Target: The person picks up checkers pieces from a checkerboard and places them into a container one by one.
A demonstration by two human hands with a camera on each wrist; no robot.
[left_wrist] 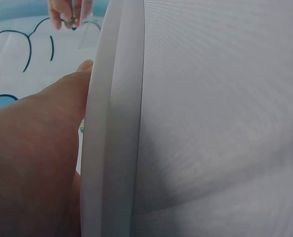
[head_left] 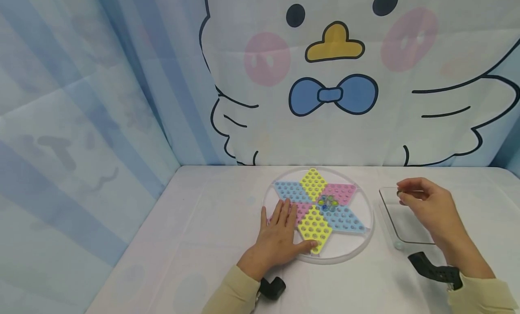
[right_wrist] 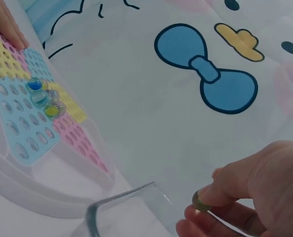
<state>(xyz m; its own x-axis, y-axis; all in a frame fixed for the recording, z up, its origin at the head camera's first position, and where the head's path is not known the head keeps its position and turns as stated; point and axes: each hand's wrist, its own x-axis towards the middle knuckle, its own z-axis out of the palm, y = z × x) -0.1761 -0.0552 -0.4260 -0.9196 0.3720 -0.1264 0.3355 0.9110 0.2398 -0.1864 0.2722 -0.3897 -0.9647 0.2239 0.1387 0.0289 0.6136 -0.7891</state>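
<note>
A round clear board [head_left: 349, 253] with a star of yellow, blue and pink perforated panels lies on the table. Several glass marbles [head_left: 327, 202] cluster at its centre, also seen as marbles [right_wrist: 42, 97] in the right wrist view. My left hand [head_left: 280, 235] lies flat with straight fingers on the board's left part. My right hand [head_left: 422, 203] hovers over a clear square dish [head_left: 400, 228] to the right and pinches a small greenish marble [right_wrist: 201, 202] between thumb and fingertips. In the left wrist view the board's rim [left_wrist: 112, 123] fills the frame beside my palm.
A white cloth covers the table [head_left: 211, 214]. A printed cartoon-bird curtain [head_left: 333, 79] hangs close behind, and blue striped fabric closes the left side. One loose marble [head_left: 398, 246] lies by the dish's near edge. Black wrist straps [head_left: 434, 271] sit near both cuffs.
</note>
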